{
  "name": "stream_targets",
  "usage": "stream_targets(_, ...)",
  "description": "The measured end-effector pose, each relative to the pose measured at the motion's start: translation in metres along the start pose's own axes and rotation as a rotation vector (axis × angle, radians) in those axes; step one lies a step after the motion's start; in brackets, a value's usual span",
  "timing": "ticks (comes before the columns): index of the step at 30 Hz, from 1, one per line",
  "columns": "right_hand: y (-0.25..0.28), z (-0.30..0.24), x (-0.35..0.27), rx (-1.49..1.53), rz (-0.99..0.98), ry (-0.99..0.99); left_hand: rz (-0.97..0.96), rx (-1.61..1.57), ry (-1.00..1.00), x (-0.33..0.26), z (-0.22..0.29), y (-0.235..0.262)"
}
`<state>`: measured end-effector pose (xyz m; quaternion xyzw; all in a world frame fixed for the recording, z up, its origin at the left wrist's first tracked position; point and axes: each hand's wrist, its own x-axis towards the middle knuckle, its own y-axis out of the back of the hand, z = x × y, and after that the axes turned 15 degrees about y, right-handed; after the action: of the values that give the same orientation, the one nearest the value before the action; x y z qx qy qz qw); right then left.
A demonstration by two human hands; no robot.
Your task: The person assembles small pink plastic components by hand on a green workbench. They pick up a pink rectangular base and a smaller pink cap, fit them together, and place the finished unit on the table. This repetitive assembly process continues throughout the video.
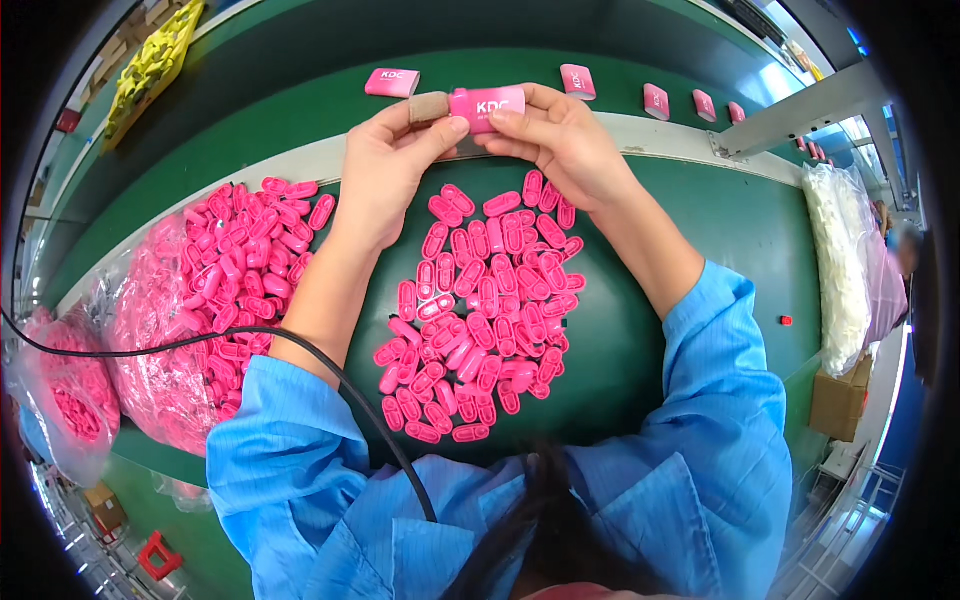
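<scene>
Both hands are raised over the far edge of the table, around a small pink casing (pixel 505 103) with white print. My left hand (pixel 392 150), a tan bandage on one finger, pinches a pink oval cap (pixel 459 104) at the casing's left end. I cannot tell whether the cap is fully seated. My right hand (pixel 568 140) grips the casing's right end between thumb and fingers. Below them, between my forearms, many loose pink oval caps (pixel 490 300) are spread on the green tabletop (pixel 620 330).
Behind a pale rail, several pink casings, one of them nearest (pixel 392 82), stand on a green belt (pixel 480 65). A clear bag of pink parts (pixel 165 320) lies left; a black cable (pixel 200 338) crosses my left arm. A metal post (pixel 800 112) and a bag of white parts (pixel 838 270) are right.
</scene>
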<state>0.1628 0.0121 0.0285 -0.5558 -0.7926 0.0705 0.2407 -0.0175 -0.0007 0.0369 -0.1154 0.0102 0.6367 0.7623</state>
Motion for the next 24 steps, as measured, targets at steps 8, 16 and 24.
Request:
stream_targets(8, 0.0, -0.003, -0.004, -0.204, -0.042, 0.06, 0.056, 0.076, -0.032, -0.01, -0.005, -0.008)
stream_targets(16, 0.002, 0.004, -0.006, -0.238, -0.033, 0.041, 0.089, 0.239, -0.097, -0.01, -0.015, -0.001)
stream_targets(24, 0.0, 0.005, -0.008, -0.34, -0.078, 0.168, 0.126, 0.32, -0.151, -0.008, -0.018, 0.002)
